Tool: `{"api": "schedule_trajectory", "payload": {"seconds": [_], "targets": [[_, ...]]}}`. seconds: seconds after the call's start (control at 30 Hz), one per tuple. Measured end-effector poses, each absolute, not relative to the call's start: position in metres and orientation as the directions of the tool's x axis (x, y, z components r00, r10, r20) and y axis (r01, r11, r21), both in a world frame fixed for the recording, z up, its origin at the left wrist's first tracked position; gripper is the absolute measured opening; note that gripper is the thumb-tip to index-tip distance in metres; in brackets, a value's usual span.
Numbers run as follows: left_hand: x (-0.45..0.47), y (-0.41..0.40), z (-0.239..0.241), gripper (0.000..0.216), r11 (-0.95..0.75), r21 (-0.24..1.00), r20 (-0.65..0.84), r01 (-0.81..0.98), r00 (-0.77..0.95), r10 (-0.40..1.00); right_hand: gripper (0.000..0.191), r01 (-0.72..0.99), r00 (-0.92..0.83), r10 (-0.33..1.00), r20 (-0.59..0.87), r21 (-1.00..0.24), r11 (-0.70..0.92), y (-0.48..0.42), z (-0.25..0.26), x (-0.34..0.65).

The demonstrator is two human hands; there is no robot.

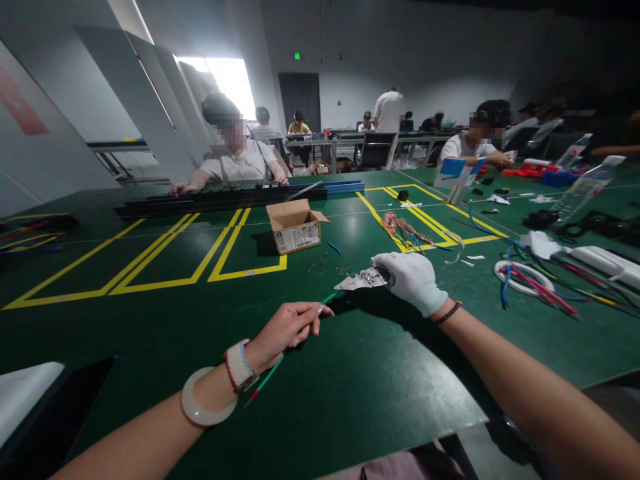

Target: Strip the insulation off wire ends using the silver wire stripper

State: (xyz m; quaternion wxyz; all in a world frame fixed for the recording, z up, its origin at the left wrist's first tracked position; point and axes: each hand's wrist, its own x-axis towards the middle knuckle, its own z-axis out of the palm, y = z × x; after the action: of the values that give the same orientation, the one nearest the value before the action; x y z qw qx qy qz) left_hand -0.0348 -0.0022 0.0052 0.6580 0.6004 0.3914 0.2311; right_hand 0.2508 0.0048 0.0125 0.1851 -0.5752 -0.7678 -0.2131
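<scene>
Bare-fingered, my left hand (290, 328) pinches a thin green wire (273, 372) between thumb and fingers. One end of that wire, tipped in red, hangs down past my wrist. Its other end reaches the nose of a pair of wire strippers (364, 279), silver and flat with several holes. My right hand (413, 279), in a white glove, is closed around the handles of the strippers, which are mostly hidden. From this angle I cannot tell whether the jaws are closed on the wire. Small copper scraps (330, 268) lie on the table just beyond the tool.
An open cardboard box (297, 228) stands ahead, with a short blue wire piece (334, 248) beside it. Copper strands (400, 227) and coloured wires (540, 287) lie to the right. Yellow tape marks the green table (200, 340). A person (240, 157) sits opposite, behind dark rails (225, 199).
</scene>
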Motion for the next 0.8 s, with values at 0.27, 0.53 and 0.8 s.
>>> {"api": "schedule_trajectory", "payload": {"seconds": [0.27,0.53,0.8], "targets": [[-0.034,-0.003,0.003,0.036,0.267,0.963,-0.207,0.029,0.713,0.670,0.031,0.938,-0.192,0.824,0.533,-0.148,0.314,-0.001,0.007,0.238],[-0.032,-0.005,0.003,0.036,0.323,0.945,-0.193,-0.054,0.705,0.683,0.012,0.836,-0.092,0.908,0.408,-0.465,0.293,-0.009,-0.002,0.211],[-0.033,-0.004,0.005,0.033,0.314,0.948,-0.200,-0.057,0.660,0.724,0.038,0.845,-0.126,0.847,0.516,-0.392,0.364,-0.003,-0.001,0.221]]}}
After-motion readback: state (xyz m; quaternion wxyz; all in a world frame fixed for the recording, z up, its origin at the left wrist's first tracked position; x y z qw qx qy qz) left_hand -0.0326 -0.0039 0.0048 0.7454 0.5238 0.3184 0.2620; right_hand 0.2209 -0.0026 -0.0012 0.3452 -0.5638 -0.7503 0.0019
